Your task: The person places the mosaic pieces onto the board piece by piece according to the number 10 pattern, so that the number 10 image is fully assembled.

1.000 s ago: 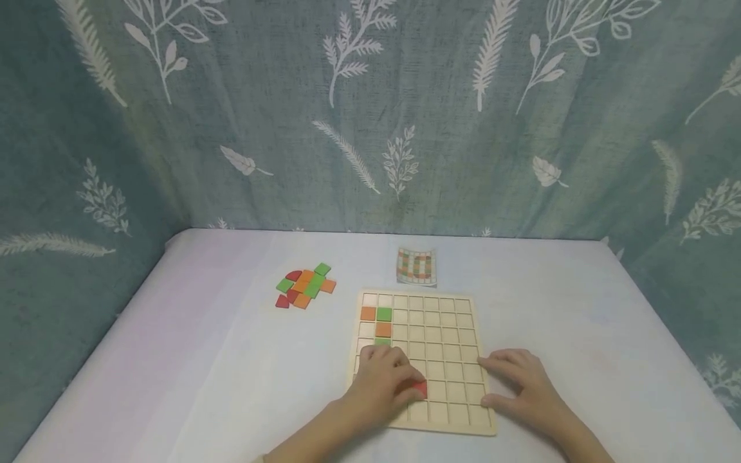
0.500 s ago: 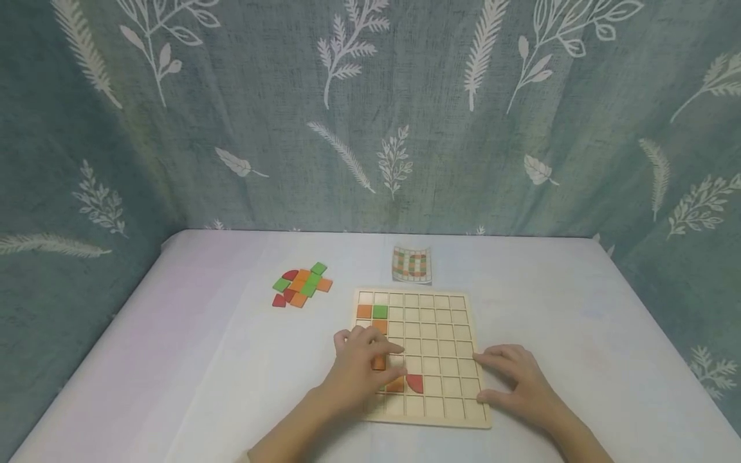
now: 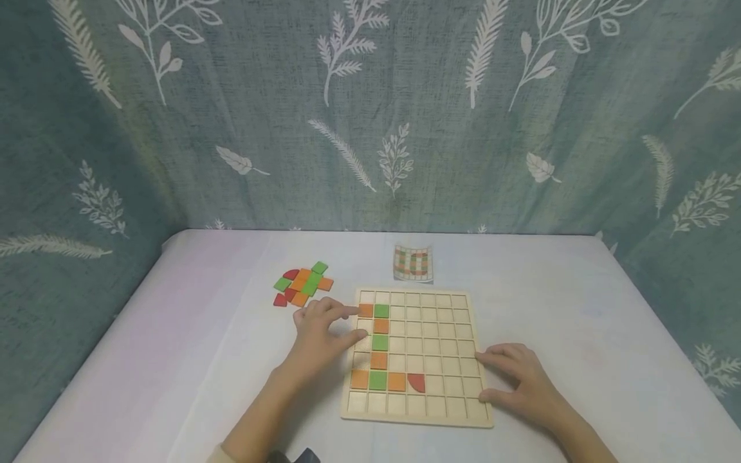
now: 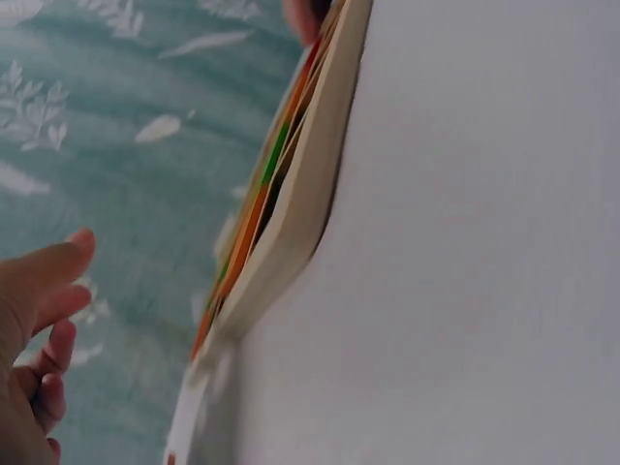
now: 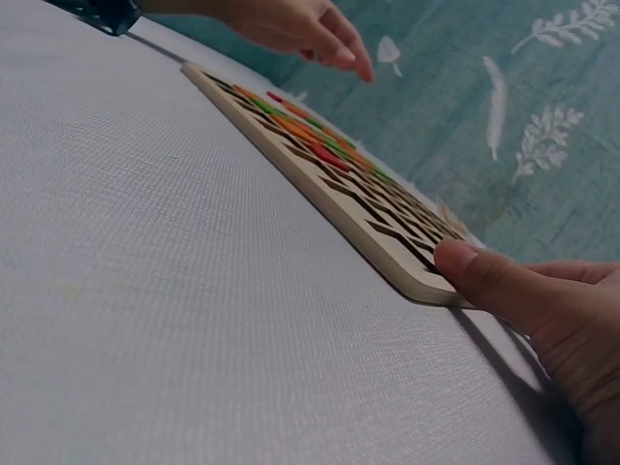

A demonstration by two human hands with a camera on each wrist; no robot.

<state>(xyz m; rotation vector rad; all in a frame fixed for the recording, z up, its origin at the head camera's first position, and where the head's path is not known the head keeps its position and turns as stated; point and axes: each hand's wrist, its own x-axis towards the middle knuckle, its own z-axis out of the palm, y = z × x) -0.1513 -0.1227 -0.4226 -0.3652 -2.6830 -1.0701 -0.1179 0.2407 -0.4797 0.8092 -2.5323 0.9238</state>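
Observation:
A pale wooden grid board (image 3: 431, 408) lies on the table. Orange and green square tiles run down its second column, and in a lower row a red quarter-round tile (image 3: 416, 382) sits beside an orange tile (image 3: 396, 382). My left hand (image 3: 324, 331) hovers over the board's left edge, thumb and index finger spread with nothing between them; the left wrist view shows the same hand (image 4: 34, 334) above the tabletop. My right hand (image 3: 523, 382) rests at the board's right edge, fingertips and thumb touching it. In the right wrist view its thumb (image 5: 484, 276) lies on the rim near a corner.
Behind the left hand lies a loose pile of red, orange and green tiles (image 3: 303, 283). A small printed pattern card (image 3: 413, 263) is just beyond the board's far edge. Leaf-printed curtain (image 3: 370, 128) surrounds the table's back and sides.
My left hand has let go of the red quarter-round tile, now in its cell, and moved left and away from me toward the tile pile. My right hand stays at the board's edge.

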